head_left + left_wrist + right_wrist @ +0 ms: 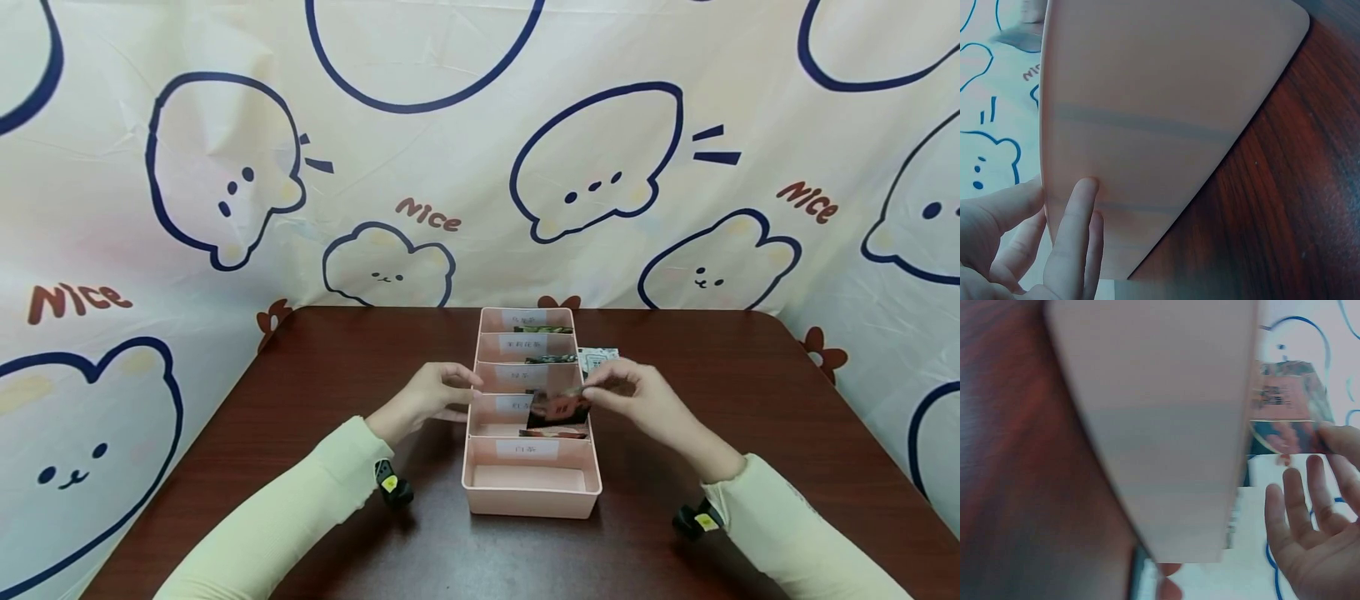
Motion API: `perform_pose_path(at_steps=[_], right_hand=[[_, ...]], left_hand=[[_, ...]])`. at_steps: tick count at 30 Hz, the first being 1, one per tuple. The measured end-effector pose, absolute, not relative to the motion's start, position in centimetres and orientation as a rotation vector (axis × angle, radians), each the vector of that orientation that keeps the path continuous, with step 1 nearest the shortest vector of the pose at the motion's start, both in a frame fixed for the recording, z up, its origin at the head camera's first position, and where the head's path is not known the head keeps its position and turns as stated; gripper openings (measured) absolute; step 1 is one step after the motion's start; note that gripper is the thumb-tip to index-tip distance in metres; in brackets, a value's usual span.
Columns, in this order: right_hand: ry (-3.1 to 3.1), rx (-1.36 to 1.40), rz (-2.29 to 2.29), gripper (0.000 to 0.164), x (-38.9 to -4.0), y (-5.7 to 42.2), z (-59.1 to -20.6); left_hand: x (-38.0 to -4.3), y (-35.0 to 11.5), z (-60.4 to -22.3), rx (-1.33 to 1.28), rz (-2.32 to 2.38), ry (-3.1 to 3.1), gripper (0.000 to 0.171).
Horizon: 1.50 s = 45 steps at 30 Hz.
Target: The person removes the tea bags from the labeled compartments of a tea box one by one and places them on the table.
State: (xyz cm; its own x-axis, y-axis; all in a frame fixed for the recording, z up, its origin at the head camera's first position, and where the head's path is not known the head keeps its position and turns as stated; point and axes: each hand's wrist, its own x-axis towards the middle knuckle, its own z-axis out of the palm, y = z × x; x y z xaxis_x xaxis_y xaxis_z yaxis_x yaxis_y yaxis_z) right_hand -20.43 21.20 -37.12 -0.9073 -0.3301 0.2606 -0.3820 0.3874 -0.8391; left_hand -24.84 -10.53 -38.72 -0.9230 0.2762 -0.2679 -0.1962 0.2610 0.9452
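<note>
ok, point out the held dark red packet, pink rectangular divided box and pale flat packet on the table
Held dark red packet (558,409): head view, middle of face
Pink rectangular divided box (532,505): head view, outer front wall
Pale flat packet (597,357): head view, visible part

Head view: I get soft, even light, dull glare on the near worktop (517,562), soft shadows under the wrist cameras (393,485). Right wrist: box (1166,375) wall and worktop smeared, far backdrop (1302,340) washed pale. Left wrist: worktop grain sharper.
</note>
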Motion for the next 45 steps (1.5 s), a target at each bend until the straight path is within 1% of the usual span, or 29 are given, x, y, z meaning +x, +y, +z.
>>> perform_pose_path(at_steps=[2,5,10,13,16,23,28,31,34,39,45], right_hand=[[-2.455,0.639,1.693,0.009,-20.6,21.4,-36.0],[-2.24,0.588,1.883,0.005,-21.1,21.9,-34.0],[-1.861,0.522,2.164,0.009,-22.7,23.5,-31.1],[-1.74,0.451,2.239,0.008,-24.1,24.7,-30.2],[-1.727,0.348,2.234,0.013,-25.7,26.1,-30.1],[-1.957,0.034,2.054,0.021,-28.7,29.0,-32.7],[-2.111,-0.126,1.961,0.022,-29.9,31.1,-35.5],[-2.233,-0.189,1.894,0.02,-30.4,32.3,-37.1],[-2.354,-0.253,1.834,0.022,-30.9,33.1,-38.5],[-2.461,-0.345,1.809,0.03,-31.4,33.9,-40.3],[-2.586,-0.383,1.732,0.04,-31.4,34.5,-41.7]], left_hand=[[-24.8,-10.5,-38.6,0.067,1.704,2.161,0.022],[-24.8,-10.6,-38.6,0.06,1.707,2.157,0.024],[-24.8,-10.6,-38.6,0.061,1.707,2.155,0.024],[-24.8,-10.6,-38.7,0.068,1.705,2.151,0.024],[-24.8,-10.6,-38.7,0.074,1.705,2.147,0.024],[-24.7,-10.7,-38.6,0.086,1.705,2.149,0.021],[-24.7,-10.6,-38.5,0.082,1.703,2.149,0.021],[-24.7,-10.6,-38.6,0.075,1.702,2.157,0.021],[-24.8,-10.6,-38.6,0.075,1.704,2.157,0.022],[-24.8,-10.5,-38.7,0.074,1.715,2.148,0.022],[-24.7,-10.6,-38.8,0.077,1.711,2.149,0.023]])
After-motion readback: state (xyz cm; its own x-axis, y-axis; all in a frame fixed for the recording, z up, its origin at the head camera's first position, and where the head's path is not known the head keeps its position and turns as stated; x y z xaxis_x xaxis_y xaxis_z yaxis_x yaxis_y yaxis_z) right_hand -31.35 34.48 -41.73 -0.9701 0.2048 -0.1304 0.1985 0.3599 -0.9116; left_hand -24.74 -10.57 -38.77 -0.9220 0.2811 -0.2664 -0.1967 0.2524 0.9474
